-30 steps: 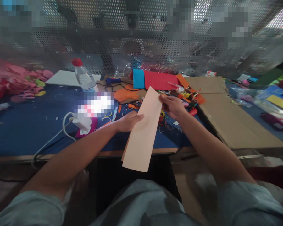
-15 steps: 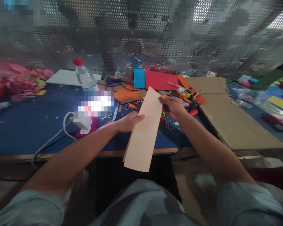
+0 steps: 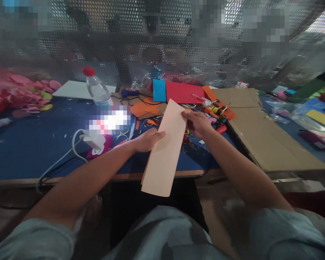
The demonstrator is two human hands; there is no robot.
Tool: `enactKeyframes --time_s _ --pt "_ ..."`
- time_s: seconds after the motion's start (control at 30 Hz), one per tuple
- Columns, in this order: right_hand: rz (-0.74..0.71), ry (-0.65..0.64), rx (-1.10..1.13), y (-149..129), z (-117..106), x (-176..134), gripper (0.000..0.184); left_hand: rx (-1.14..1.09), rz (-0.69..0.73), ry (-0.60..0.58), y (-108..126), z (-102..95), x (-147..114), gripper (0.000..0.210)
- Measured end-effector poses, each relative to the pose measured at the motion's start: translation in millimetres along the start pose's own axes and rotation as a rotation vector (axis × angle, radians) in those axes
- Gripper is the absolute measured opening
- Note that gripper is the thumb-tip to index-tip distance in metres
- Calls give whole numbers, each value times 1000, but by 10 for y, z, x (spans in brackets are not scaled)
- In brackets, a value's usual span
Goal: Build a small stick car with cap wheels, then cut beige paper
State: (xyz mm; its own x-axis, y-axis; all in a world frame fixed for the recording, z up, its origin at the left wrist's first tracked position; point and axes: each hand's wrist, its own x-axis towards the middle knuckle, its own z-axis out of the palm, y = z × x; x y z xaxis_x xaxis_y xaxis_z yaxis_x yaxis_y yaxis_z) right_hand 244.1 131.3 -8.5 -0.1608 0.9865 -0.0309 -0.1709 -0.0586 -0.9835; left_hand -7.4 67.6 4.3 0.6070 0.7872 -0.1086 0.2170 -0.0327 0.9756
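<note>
A long pale peach sheet (image 3: pixel 164 159), paper or thin foam, slants over the table's front edge, its lower end above my lap. A second layer shows behind its left edge, so it is folded or doubled. My left hand (image 3: pixel 148 140) grips the left edge at mid-length, thumb on the front face and fingers hidden behind. At the upper right edge my right hand (image 3: pixel 197 123) pinches the sheet between thumb and fingers. Behind the sheet lie orange scraps (image 3: pixel 146 107) and a red sheet (image 3: pixel 184 92) with a blue piece (image 3: pixel 159 90) at its left.
A water bottle (image 3: pixel 97 86) with a red cap stands at the back left. Nearer are a white plug (image 3: pixel 94 141) and its cable on the blue tabletop (image 3: pixel 43 144). Pink cut-outs (image 3: pixel 18 90) pile up far left. Flat cardboard (image 3: pixel 273 141) lies right, and a perforated metal screen (image 3: pixel 173 47) rises behind.
Almost nothing differs. The sheet and both hands appear very slightly further left, with the grips unchanged; the surroundings show a similar small shift.
</note>
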Motion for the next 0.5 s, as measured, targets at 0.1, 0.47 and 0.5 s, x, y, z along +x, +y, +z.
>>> enactKeyframes --time_s 0.1,0.47,0.5 --pt "7 -22 21 -4 16 -17 50 -19 28 19 -10 -3 8 57" --pt "6 -49 9 48 0 -9 56 -45 42 31 -34 17 9 52" --pt "3 -58 8 55 -3 -7 57 -53 41 24 -35 17 9 52"
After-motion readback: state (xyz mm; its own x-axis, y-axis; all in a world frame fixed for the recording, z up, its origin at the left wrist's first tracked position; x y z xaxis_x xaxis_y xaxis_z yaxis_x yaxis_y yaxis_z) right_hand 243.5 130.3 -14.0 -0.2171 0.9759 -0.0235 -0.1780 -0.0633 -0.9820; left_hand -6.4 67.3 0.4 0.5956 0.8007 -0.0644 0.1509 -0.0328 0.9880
